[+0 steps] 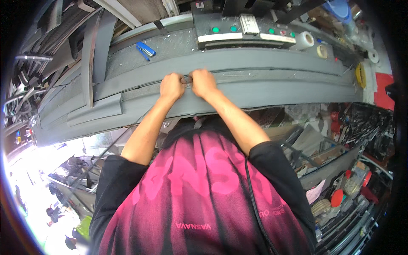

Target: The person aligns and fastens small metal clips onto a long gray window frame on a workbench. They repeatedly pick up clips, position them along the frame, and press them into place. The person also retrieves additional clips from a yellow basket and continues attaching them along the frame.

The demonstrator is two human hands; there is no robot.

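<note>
Nearest to us is the person's pink and black shirt (204, 182). Beyond it, the left hand (172, 87) and the right hand (204, 83) are close together at the near edge of a long grey strip (250, 61), which lies on the surface (170, 42), beyond a second strip (272, 93). Both hands are curled narrow; we cannot tell whether they pinch the edge. As we judge, the work is midway: the strip is already laid out, while the handling of its edge seems unfinished; how much is left, we cannot tell. Its long axis runs left to right, across the person's front, the right end pointing toward the yellow roll (360, 75).
</note>
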